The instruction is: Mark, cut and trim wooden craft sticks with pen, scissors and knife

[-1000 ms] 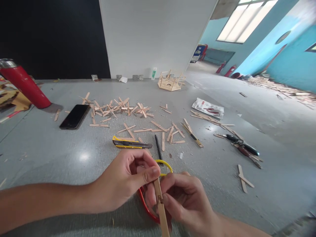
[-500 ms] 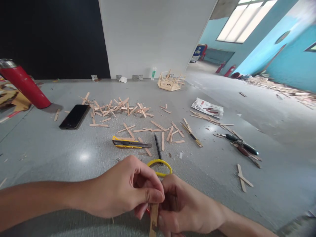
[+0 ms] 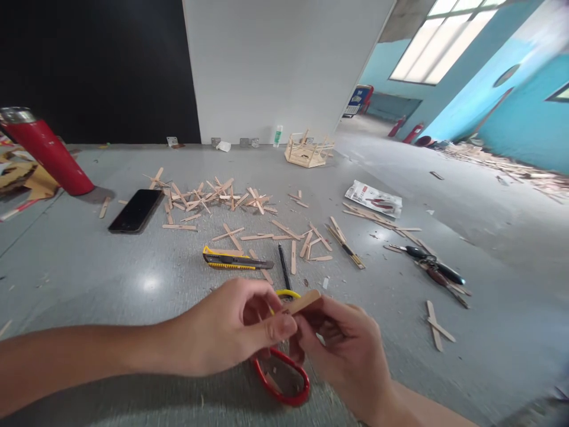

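Note:
Between thumb and fingers my left hand (image 3: 240, 329) grips one end of a wooden craft stick (image 3: 304, 302). My right hand (image 3: 347, 344) pinches the same stick from the other side, so both hands meet around it. Beneath them on the table lie scissors with a red handle loop (image 3: 306, 385) and a yellow loop (image 3: 290, 293); their middle is hidden by my hands. Just beyond, a black pen (image 3: 283, 267) and a yellow utility knife (image 3: 235, 259) rest on the surface.
Loose craft sticks (image 3: 217, 196) are scattered across the grey table (image 3: 146, 320). Farther back sit a phone (image 3: 136, 210), a red bottle (image 3: 51, 154), a small stick frame (image 3: 306, 155) and a white packet (image 3: 373, 197). At right lie screwdriver-like tools (image 3: 433, 264).
The stick has swung from pointing down toward me to slanting up and right. My right hand has risen and turned, leaving the red scissor loop in view.

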`<state>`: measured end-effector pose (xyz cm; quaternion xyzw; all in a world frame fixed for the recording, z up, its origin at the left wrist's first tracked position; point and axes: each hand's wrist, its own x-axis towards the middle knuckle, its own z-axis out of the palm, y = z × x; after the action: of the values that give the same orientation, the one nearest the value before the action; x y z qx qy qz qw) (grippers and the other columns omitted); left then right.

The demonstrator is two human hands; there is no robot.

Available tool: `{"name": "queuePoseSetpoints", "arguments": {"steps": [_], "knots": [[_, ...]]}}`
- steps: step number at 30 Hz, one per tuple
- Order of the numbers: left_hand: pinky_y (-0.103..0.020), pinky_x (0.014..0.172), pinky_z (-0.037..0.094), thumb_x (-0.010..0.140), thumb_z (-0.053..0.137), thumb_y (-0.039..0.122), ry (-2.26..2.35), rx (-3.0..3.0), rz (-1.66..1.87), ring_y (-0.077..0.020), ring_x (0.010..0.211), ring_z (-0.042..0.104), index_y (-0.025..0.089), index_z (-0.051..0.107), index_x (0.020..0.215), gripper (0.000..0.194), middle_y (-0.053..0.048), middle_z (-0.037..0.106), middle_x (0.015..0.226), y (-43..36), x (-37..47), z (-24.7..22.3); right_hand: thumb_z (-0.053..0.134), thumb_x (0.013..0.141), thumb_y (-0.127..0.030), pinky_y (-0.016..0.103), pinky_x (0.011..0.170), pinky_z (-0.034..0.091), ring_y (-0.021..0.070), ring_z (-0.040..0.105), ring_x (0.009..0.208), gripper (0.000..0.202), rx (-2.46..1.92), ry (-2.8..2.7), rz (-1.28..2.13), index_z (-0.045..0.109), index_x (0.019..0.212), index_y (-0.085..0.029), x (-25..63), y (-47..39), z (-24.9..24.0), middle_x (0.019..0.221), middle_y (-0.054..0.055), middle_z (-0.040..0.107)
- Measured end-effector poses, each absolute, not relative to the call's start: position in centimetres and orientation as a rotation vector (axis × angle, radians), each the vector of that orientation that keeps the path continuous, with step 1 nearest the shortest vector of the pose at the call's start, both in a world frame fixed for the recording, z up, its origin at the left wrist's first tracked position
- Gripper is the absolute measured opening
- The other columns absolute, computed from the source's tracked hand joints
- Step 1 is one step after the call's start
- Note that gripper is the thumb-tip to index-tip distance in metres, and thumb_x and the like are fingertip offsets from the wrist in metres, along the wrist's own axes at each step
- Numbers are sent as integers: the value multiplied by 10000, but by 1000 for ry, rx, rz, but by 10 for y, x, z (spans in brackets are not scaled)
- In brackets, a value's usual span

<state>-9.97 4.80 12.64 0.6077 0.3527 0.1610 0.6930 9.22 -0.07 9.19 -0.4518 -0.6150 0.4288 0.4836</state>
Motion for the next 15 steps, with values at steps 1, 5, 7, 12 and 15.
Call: {"name": "queuePoseSetpoints", "arguments": {"steps": [1, 5, 7, 12, 15], "knots": [[-264, 646, 470, 909, 691, 538, 761, 1342, 306, -151, 687, 602, 139, 627, 941, 405, -29, 652, 781, 46, -99, 128, 617, 880, -140, 175, 446, 538, 104, 638, 428, 118, -1098, -1499, 1014, 678, 784, -172, 93, -1, 91, 602, -2, 685], [-226, 555, 409, 920, 681, 509, 780, 1344, 267, -125, 594, 542, 130, 662, 875, 382, -5, 613, 674, 40, -99, 135, 611, 939, -189, 170, 438, 541, 101, 645, 436, 126, -1020, -1424, 1122, 682, 836, -171, 95, -3, 93, 645, 7, 680], [-212, 538, 375, 908, 706, 486, 799, 1382, 295, -113, 584, 520, 124, 682, 855, 366, -1, 610, 661, 41, -100, 139, 635, 957, -247, 154, 441, 530, 90, 640, 450, 126, -956, -1355, 1239, 675, 865, -171, 96, -3, 96, 658, 8, 673], [-190, 534, 366, 914, 722, 434, 769, 1322, 351, -95, 561, 505, 136, 680, 864, 305, 30, 583, 609, 45, -105, 147, 712, 939, -392, 134, 484, 522, 71, 610, 503, 227, -843, -1228, 1537, 656, 905, -174, 98, -2, 103, 645, 0, 655], [-182, 532, 372, 921, 716, 427, 778, 1331, 352, -91, 551, 506, 135, 682, 851, 302, 31, 583, 598, 43, -106, 150, 726, 932, -405, 137, 507, 525, 67, 611, 536, 244, -816, -1176, 1632, 649, 908, -175, 99, -1, 103, 693, 4, 658]]}}
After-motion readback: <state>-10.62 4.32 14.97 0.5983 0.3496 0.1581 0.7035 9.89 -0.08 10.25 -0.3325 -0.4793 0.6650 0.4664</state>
